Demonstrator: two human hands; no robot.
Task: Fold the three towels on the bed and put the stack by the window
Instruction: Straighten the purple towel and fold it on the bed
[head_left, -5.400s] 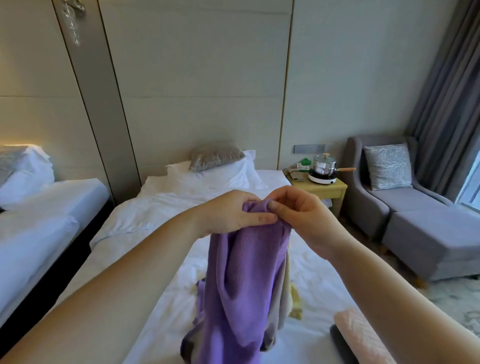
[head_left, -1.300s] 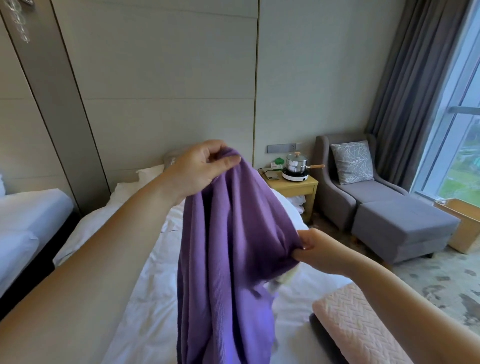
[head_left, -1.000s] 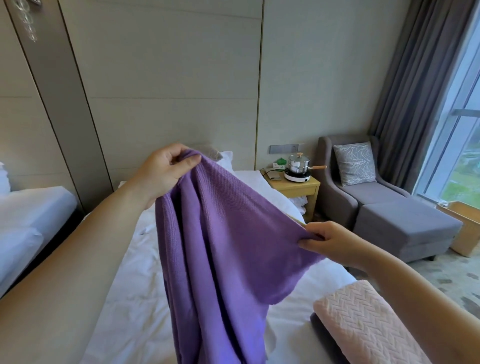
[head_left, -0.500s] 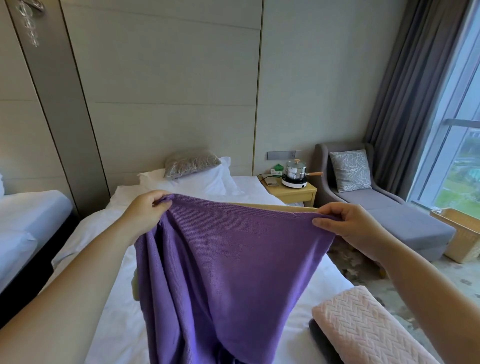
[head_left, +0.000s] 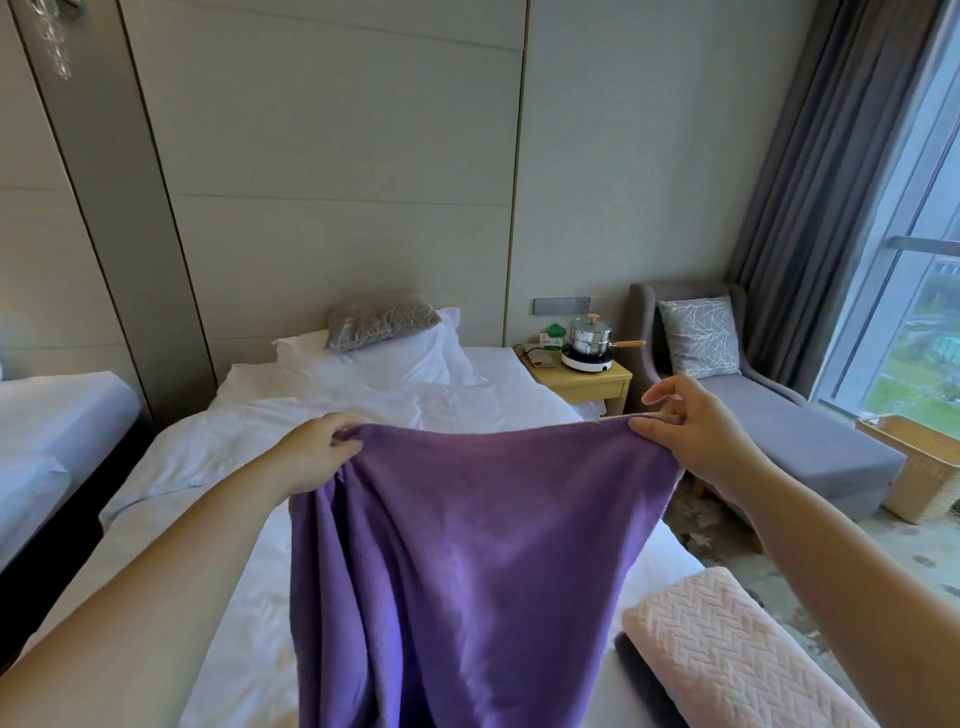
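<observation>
Purple towel (head_left: 467, 545) hangs spread between both hands, over the bed (head_left: 208, 441). Left hand (head_left: 311, 457) grips its left top corner, cloth bunched in the fingers. Right hand (head_left: 696, 436) pinches the right corner. Below the right hand: folded pink towel (head_left: 727, 660) on a dark towel (head_left: 639, 675). Green packet (head_left: 555, 332) beyond the right hand, print too small to read.

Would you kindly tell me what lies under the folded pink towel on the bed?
A dark grey cloth shows beneath the left edge of the pink towel, resting on the bed. Most of it is covered, so its shape cannot be seen.
</observation>
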